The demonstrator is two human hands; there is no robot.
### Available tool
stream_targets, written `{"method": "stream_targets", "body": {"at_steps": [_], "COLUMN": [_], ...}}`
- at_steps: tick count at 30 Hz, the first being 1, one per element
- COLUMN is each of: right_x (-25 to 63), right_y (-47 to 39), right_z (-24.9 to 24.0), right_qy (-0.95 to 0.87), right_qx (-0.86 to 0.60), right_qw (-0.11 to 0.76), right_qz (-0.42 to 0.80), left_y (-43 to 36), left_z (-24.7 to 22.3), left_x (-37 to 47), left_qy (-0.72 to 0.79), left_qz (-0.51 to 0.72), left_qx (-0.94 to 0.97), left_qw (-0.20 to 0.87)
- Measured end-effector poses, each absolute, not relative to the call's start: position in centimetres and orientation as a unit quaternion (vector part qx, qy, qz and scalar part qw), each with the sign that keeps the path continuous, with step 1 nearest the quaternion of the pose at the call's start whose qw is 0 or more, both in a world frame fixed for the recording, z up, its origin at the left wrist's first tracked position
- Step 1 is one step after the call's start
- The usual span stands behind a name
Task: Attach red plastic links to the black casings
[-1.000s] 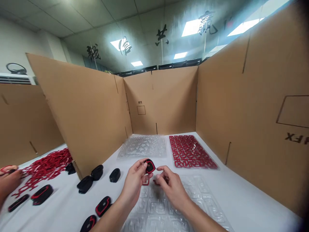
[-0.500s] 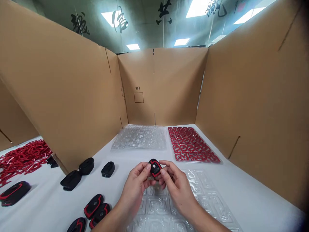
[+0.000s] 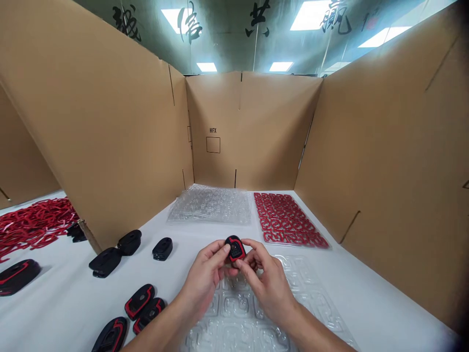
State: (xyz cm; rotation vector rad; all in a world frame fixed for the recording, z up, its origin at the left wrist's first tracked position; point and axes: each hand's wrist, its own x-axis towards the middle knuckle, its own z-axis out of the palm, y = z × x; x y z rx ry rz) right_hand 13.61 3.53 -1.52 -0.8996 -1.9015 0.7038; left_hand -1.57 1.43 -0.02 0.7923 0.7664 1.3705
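Observation:
My left hand and my right hand meet at the middle of the view, both pinching a small black oval part with a red trim held above a clear plastic blister tray. The fingertips of both hands press on the part's edges. A tray of red trim pieces lies just beyond my right hand. Plain black oval parts lie to the left of my left hand, and black parts with red trim sit nearer me on the left.
Cardboard walls enclose the white table on the left, back and right. A stack of clear empty trays lies at the back. Past the left wall sit a heap of red trims and another black-red part.
My right hand has come up to join the left on the black-red part. The camera has tilted down and right; the other person's hand at the far left is out of view.

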Motion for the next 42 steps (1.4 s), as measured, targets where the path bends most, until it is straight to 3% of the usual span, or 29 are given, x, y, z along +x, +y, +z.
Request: {"method": "stream_targets", "body": {"at_steps": [20,32,42], "right_x": [13.9,13.4,13.6], "right_y": [3.6,3.9,3.7], "right_z": [-1.2,-0.8,-0.2], "right_qy": [-0.750,-0.640,-0.630], "right_qx": [-0.368,-0.355,-0.353], "right_qw": [0.484,0.474,0.478], "right_qz": [0.263,0.490,0.499], "left_y": [1.2,1.7,1.7], "left_z": [0.5,0.0,-0.1], "left_x": [-1.9,-2.0,-1.9], "left_qy": [0.313,0.343,0.349], "left_qz": [0.594,0.589,0.594], "left_qx": [0.371,0.407,0.414], "left_qw": [0.642,0.608,0.594]}}
